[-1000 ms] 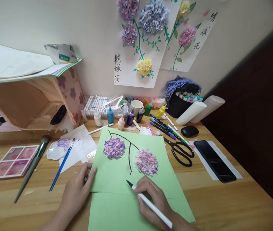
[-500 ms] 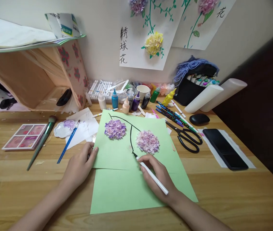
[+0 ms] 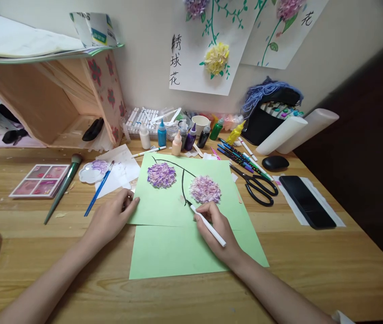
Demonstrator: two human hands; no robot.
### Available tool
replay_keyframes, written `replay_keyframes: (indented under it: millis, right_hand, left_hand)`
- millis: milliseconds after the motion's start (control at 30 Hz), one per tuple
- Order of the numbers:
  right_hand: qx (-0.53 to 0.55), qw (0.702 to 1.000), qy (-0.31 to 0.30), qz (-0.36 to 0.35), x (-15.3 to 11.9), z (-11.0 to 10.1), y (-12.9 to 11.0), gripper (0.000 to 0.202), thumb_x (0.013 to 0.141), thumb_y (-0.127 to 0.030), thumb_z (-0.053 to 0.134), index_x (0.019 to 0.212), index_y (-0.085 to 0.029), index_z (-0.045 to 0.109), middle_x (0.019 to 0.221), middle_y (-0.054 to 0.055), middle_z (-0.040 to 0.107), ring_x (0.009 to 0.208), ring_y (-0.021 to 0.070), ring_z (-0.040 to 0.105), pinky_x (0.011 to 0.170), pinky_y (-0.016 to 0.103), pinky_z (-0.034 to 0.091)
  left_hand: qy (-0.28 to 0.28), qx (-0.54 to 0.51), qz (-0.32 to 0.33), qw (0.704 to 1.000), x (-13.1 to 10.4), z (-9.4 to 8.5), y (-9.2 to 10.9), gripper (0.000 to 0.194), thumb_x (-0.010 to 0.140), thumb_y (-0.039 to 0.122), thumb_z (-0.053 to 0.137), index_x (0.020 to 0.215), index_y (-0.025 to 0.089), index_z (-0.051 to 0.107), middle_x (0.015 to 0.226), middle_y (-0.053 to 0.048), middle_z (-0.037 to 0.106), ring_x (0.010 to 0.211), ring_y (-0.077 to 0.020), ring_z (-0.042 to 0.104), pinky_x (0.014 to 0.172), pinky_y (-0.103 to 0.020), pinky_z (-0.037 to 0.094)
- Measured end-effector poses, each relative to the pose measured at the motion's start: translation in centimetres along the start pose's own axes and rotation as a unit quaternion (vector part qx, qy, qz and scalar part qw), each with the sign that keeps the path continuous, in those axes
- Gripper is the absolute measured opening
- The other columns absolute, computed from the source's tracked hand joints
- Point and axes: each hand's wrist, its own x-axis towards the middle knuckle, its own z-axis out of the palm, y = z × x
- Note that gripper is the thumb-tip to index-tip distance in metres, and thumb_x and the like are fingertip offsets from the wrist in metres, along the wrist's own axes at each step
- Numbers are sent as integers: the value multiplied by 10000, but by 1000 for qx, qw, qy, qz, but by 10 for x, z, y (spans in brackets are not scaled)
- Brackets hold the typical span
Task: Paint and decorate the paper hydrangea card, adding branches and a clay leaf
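Note:
My right hand point(image 3: 218, 229) grips a white marker point(image 3: 212, 228), its black tip at the lower end of a drawn black stem point(image 3: 182, 186). Beneath it lies the light green paper point(image 3: 157, 207), which overlaps another green sheet point(image 3: 171, 256). On the upper paper sit a purple flower of small petal-like pieces point(image 3: 161, 175) and a paler pink-purple one point(image 3: 205, 189), with a curved black line between them. My left hand point(image 3: 112, 213) is at the paper's left edge, thumb over the edge and fingers curled; the fingertips are partly hidden.
Right of the paper are black scissors point(image 3: 259, 186), several pens point(image 3: 235, 157), a phone point(image 3: 306, 201) and a mouse point(image 3: 275, 163). Paint bottles point(image 3: 189, 137) stand behind. To the left lie a blue paintbrush point(image 3: 99, 188), a green-handled brush point(image 3: 63, 189) and a palette point(image 3: 39, 180).
The camera view has shifted slightly, so the table things appear higher. The marker tip stays near the stem's lower end, now just right of it. My left hand remains at the paper's edge.

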Motion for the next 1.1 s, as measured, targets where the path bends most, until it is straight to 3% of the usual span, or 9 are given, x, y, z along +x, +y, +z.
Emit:
replay_keyframes:
  millis: [700,1100]
  right_hand:
    - [-26,997,2,-68,2,0,2,69,816,-184,475,770,-215,433,733,-4,513,671,145,497,623,264,402]
    - [38,999,13,-25,-1,0,4,55,838,-225,497,802,-213,456,811,20,580,727,160,580,665,285,457]
  left_hand:
    - [12,29,15,999,2,-1,-2,279,876,481,394,839,225,499,724,15,590,674,-181,562,605,-271,360]
    - [17,22,18,999,2,0,-3,273,868,479,395,826,224,482,717,7,598,658,-186,570,603,-277,364]
